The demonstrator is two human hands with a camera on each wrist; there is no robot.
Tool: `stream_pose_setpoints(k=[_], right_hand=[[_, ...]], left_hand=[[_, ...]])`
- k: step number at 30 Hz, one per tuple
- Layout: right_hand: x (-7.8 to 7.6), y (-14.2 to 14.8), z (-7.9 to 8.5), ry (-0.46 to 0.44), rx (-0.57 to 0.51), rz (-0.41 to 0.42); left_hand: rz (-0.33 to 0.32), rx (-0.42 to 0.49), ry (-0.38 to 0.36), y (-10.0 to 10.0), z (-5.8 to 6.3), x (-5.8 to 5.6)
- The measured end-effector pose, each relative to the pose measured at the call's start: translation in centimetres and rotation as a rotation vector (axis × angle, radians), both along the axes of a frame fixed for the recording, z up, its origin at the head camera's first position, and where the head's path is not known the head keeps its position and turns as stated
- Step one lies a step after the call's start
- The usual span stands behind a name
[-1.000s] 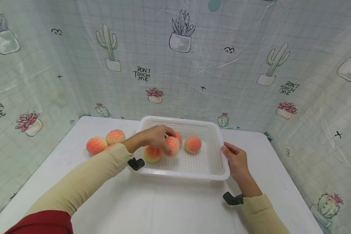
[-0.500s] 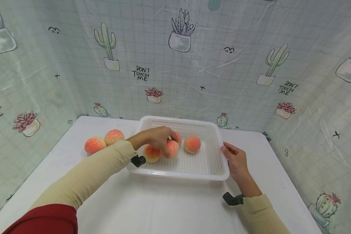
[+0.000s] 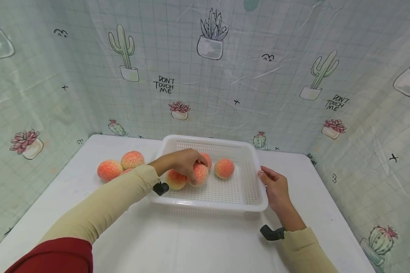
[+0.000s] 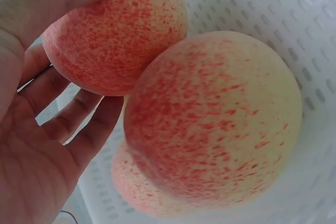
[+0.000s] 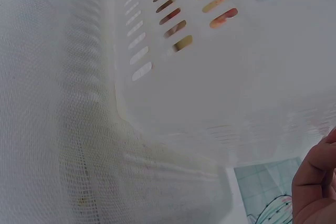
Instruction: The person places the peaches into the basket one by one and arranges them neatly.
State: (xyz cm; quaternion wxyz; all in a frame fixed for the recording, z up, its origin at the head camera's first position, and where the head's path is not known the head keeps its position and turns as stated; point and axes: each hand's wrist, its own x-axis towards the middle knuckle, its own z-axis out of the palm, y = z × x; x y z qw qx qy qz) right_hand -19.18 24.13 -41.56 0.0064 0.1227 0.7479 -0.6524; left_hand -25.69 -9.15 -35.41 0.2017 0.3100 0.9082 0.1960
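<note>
My left hand (image 3: pixel 187 162) reaches into a white plastic basket (image 3: pixel 205 204) and grips a red-and-yellow peach (image 3: pixel 200 175) from above. In the left wrist view, the thumb and fingers curl round that peach (image 4: pixel 118 38), which appears to touch a closer peach (image 4: pixel 220 119); part of another peach (image 4: pixel 147 190) shows below. Beside the held one in the head view is a peach (image 3: pixel 175 180) on the left, one partly hidden behind (image 3: pixel 206 160), and one apart to the right (image 3: pixel 224 168). My right hand (image 3: pixel 276 186) pinches the basket's right rim; its fingers (image 5: pixel 315 182) are partly visible in the right wrist view.
Left of the basket, more peaches (image 3: pixel 109 170) lie on the white-covered table (image 3: pixel 205 242), one partly hidden by the left sleeve (image 3: pixel 119 201). A cactus-print curtain (image 3: pixel 205 83) hangs behind and along both sides.
My left hand has lowered the peach slightly within the basket, then stayed nearly still. The right hand keeps its hold on the rim. The head view has shifted a little.
</note>
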Motion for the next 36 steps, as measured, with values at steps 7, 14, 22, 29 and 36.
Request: stream_pose_setpoints(k=[7,14,22,29,36], right_hand=[[-0.1,0.0,0.1,-0.002,-0.014,-0.007],[0.0,0.0,0.0,0.003,-0.005,-0.005],[0.1,0.1,0.0,0.008,-0.001,-0.002],[0.0,0.0,-0.1,0.010,-0.016,-0.001],[0.0,-0.1,-0.2,0.009,-0.011,-0.008]], left_hand=[[-0.034,-0.005,0.006,0.1,-0.6,0.0],[-0.057,-0.038,0.010,0.4,-1.3,0.4],[-0.080,-0.060,0.013,0.6,-1.1,0.8],[-0.058,-0.072,0.002,0.5,-1.0,1.0],[-0.008,-0.042,-0.059,0.4,-0.2,1.1]])
